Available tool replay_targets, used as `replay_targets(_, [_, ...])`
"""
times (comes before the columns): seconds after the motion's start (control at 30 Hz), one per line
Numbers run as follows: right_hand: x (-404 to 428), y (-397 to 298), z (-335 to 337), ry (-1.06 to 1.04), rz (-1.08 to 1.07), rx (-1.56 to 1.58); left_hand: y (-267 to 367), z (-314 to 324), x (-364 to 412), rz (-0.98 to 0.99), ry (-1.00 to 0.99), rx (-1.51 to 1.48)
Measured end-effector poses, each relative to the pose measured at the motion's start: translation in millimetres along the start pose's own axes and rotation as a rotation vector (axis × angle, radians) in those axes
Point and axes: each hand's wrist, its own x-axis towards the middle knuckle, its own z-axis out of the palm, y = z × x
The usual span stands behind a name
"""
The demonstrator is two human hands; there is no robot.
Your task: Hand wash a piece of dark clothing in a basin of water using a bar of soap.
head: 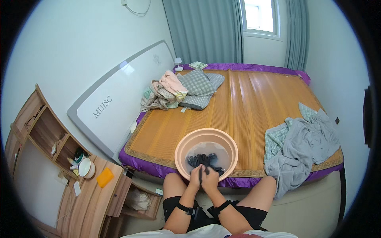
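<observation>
A peach-coloured plastic basin (181,142) stands at the bed's near edge, close before my knees. Cloudy water (205,146) fills its lower part, and a dark wet cloth (202,160) lies bunched in it. Over the basin's near side, my left hand (195,176) and my right hand (210,178) meet with knuckles close together. Both grip a dark section of the cloth, which rises between them. Its exact shape is hidden by my fingers.
A woven sleeping mat (247,119) covers the bed. Grey and checked bedding (300,148) lies at right; pillows (198,81) and rumpled covers (166,92) are by the headboard. At left, a wooden desk (86,202) holds a white bowl (87,168) and an orange item (105,177).
</observation>
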Motion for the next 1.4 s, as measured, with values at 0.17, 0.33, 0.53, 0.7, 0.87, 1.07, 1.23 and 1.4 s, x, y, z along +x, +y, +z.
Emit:
replay_targets(0.17, [16.8,2.1,-13.3,0.3,0.177,0.108,12.9,8.1,-12.6,0.145,-0.326,0.587])
replay_targets(0.33, [10.2,5.9,-5.6,0.051,0.132,0.031,-0.4,16.7,-5.5,0.015,0.091,0.052])
replay_targets(0.53, [-11.3,1.1,-5.7,-0.142,-0.026,-0.05,0.6,-13.5,0.2,-0.02,0.073,-0.096])
replay_targets(0.7, [19.1,0.9,-12.7,0.149,0.127,-0.042,-2.7,20.1,-24.8,0.19,-0.062,0.382])
replay_targets(0.87, [-3.2,-3.9,-11.5,-0.222,-0.169,-0.266,-5.9,-11.9,-10.0,0.08,0.179,0.02])
replay_targets(1.07, [0.3,1.3,-4.6,-0.052,0.028,-0.006,-17.4,-13.7,-10.4,0.351,0.106,0.458])
replay_targets(1.23, [23.4,5.4,-19.4,-0.042,0.158,-0.043,-18.2,12.6,-9.0,0.2,-0.025,0.449])
replay_targets(1.4, [0.6,6.8,-11.7,-0.195,-0.008,-0.092,9.4,4.3,15.9,0.005,0.031,0.239])
